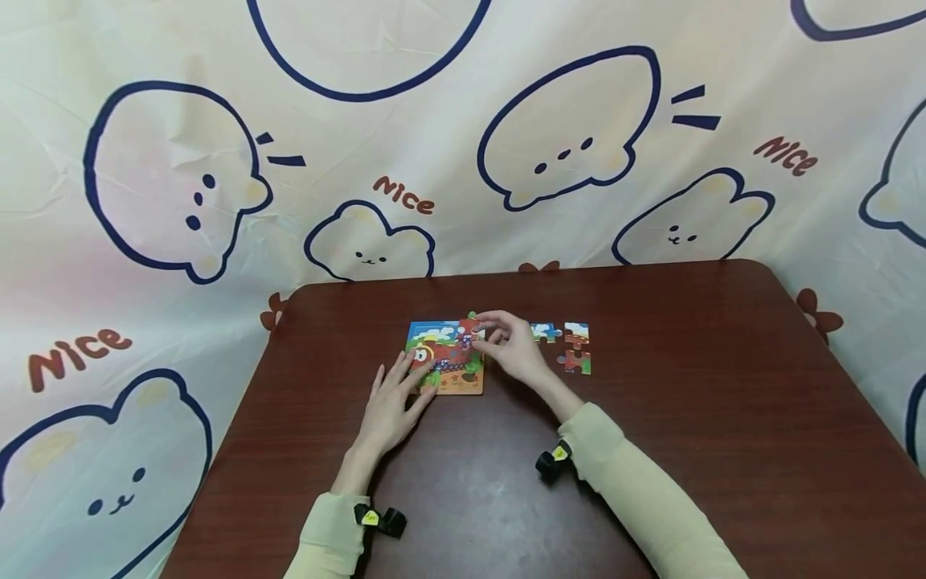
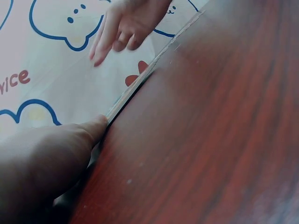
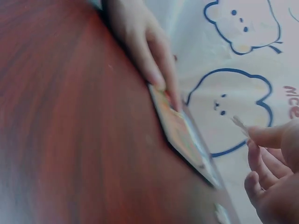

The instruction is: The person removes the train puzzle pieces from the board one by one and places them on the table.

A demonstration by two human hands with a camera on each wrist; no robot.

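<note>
A colourful jigsaw puzzle board (image 1: 459,384) lies on the table, its picture largely filled in. My left hand (image 1: 387,408) rests on the board's left side with fingers extended, and its thumb (image 2: 96,128) is by the near edge. Above the board's upper right part, my right hand (image 1: 512,347) pinches a puzzle piece (image 1: 468,328) between thumb and fingers. From the right wrist, that puzzle piece (image 3: 239,123) appears edge-on, raised off the board. Whether a gap lies beneath it is hidden in the head view.
Right of the board lie loose puzzle pieces: a sky-blue piece (image 1: 544,331) partly behind the right hand, a cloud-patterned piece (image 1: 576,331), and a red-and-green piece (image 1: 577,362). The brown table (image 1: 694,402) ends at a patterned cloth backdrop (image 1: 463,145).
</note>
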